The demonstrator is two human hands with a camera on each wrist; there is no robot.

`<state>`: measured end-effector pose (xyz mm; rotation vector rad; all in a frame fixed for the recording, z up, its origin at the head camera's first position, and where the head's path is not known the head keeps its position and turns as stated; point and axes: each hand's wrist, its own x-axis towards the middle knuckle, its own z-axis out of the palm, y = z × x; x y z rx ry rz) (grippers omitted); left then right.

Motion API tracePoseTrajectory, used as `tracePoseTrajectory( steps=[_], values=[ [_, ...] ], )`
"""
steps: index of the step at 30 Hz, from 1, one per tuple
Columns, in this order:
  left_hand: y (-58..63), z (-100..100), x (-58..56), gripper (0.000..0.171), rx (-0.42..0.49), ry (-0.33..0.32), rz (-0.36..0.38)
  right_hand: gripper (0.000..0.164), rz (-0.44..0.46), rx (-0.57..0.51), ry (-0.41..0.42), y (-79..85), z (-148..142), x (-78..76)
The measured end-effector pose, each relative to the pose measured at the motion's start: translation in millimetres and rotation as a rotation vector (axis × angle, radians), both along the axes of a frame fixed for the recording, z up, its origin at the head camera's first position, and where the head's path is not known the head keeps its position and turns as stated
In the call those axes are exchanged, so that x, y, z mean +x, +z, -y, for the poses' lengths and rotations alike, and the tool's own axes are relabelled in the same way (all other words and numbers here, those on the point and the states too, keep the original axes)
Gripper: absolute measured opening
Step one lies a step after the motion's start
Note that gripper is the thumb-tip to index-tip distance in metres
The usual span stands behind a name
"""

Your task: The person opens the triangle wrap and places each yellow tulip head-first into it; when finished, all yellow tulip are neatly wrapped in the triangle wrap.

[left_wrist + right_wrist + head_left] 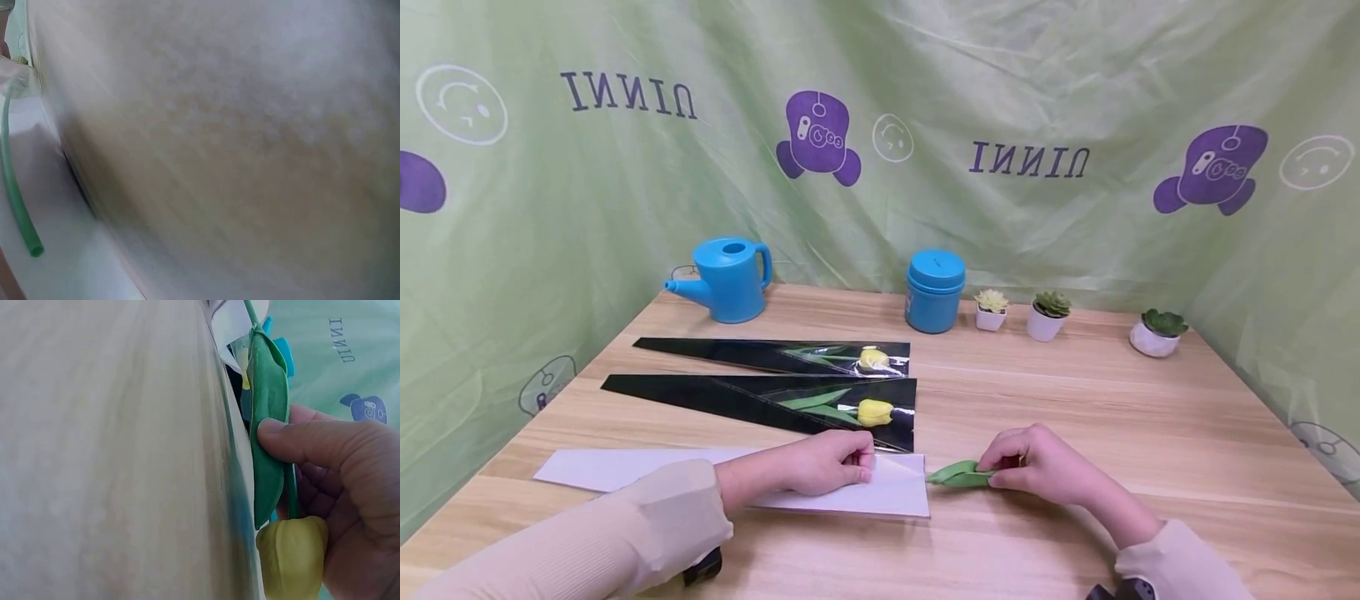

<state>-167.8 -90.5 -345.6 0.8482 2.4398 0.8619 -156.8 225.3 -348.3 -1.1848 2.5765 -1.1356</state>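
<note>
An artificial tulip is pinched in my right hand (pixel 1041 462), thumb on its green leaves (pixel 953 475). Its yellow bloom (pixel 291 557) shows below the fingers in the right wrist view but is hidden by the hand in the head view. The leaf tips point left, right at the wide end of a white flower sleeve (pixel 895 493). My left hand (pixel 823 462) lies over that sleeve with curled fingers, pinching its upper layer near the wide end. In the left wrist view the tulip's green stem (pixel 15 194) lies along the white sleeve.
Behind are two black sleeves (pixel 700 400) (pixel 737 353), each holding a yellow tulip. Along the table's back stand a blue watering can (pixel 733 283), a blue lidded canister (pixel 935 293) and three small potted succulents (pixel 991 312) (pixel 1047 321) (pixel 1156 335). A green printed curtain (pixel 925 217) surrounds the table.
</note>
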Motion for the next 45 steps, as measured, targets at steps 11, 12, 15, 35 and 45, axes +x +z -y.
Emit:
tracePoseTrajectory(
  steps=[11,12,15,35,45],
  values=[
    [8.5,0.8,7.5,0.016,-0.027,-0.041,0.075,0.01,0.012,-0.01,-0.034,-2.3,-1.0,-1.1],
    [9.9,0.8,8.2,0.018,-0.029,-0.054,0.085,0.01,0.014,-0.012,-0.035,-2.4,-0.9,-1.0],
    [14.0,1.0,9.1,0.021,-0.038,-0.078,0.141,0.009,0.022,-0.02,-0.037,-2.8,-0.8,-0.6],
    [38.2,15.3,-7.3,0.019,0.003,-0.047,0.183,0.008,0.113,-0.028,-0.049,-3.1,-3.4,-1.7],
    [44.3,16.7,-6.3,0.02,0.001,-0.108,0.236,0.009,0.14,-0.063,-0.079,-2.4,-4.8,-0.2]
  ],
)
